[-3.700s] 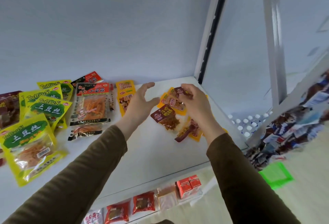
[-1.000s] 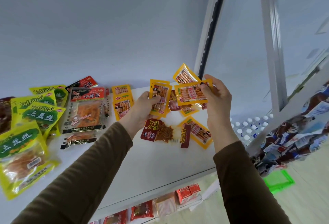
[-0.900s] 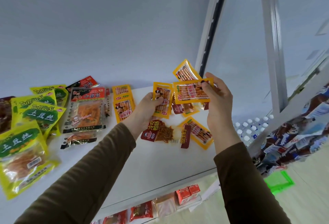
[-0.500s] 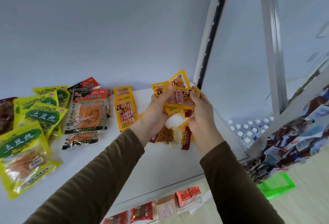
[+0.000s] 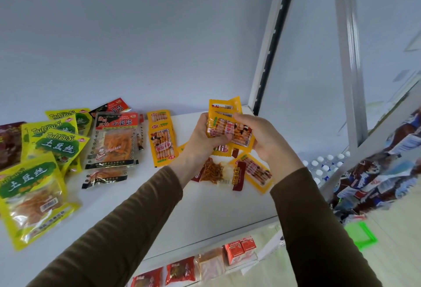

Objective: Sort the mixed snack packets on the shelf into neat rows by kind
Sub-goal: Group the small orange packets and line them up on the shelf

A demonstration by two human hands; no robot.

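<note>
Bare white shelf (image 5: 182,216) lay open along the front edge, between the big yellow-green bags (image 5: 34,186) on the left and the loose packets (image 5: 230,172) under the hands. Orange packets (image 5: 163,142) and clear noodle packs (image 5: 114,147) crowded the back middle. The slotted upright (image 5: 271,45) closed the right rear corner, while the air above the shelf was free

Your left hand (image 5: 202,137) and right hand (image 5: 266,140) meet in front of you, arms in brown sleeves extended, each grip closed on one shared bundle.
</note>
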